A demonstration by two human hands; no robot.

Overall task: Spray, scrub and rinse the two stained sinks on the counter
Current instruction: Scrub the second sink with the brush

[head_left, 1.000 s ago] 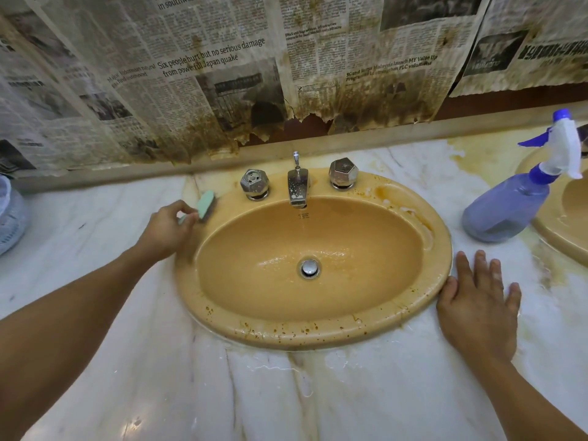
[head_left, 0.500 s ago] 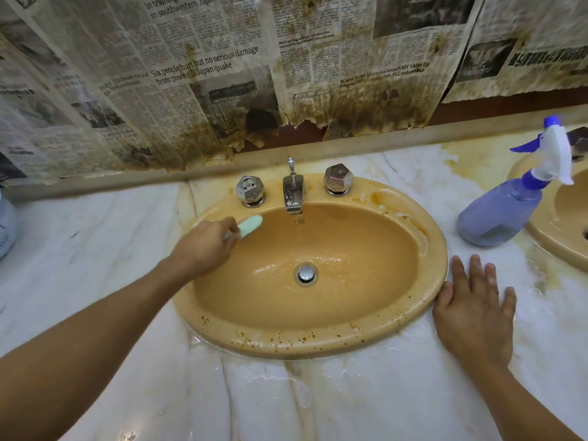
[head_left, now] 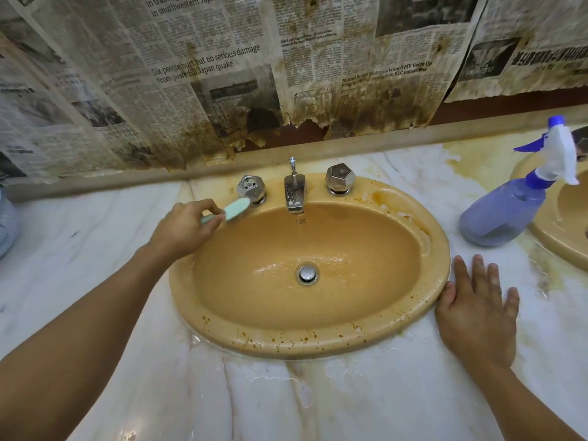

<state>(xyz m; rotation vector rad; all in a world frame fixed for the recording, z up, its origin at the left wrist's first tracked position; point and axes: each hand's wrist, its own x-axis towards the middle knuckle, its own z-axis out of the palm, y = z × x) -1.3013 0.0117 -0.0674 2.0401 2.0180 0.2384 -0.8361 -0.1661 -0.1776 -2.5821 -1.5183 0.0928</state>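
A person's left hand [head_left: 187,229], left of centre in the frame, pinches the handle of a mint-green plastic scrub brush [head_left: 234,209] between curled fingers and thumb. The brush's long axis runs from the hand up and to the right, and its head sits on the back rim of the oval, mustard-yellow ceramic sink [head_left: 318,343], just beside the left chrome faceted tap knob [head_left: 251,187]. The right hand [head_left: 477,313] lies flat and spread, holding nothing, on the wet white marble surface [head_left: 286,402] with its thumb against the sink's right rim. A thin stream falls from the chrome spout [head_left: 295,194] toward the drain [head_left: 307,274]. Brown specks dot the front rim, toward the bottom of the frame and well away from the brush; reaching them looks to mean a sweep down the left rim, the side nearer the brush hand. A translucent purple spray bottle [head_left: 502,214] stands at the right, between this sink and the second yellow sink [head_left: 566,237] at the frame's edge. Half a second ago the brush head lay lower, on the bowl's inner wall; the right hand has not shifted.
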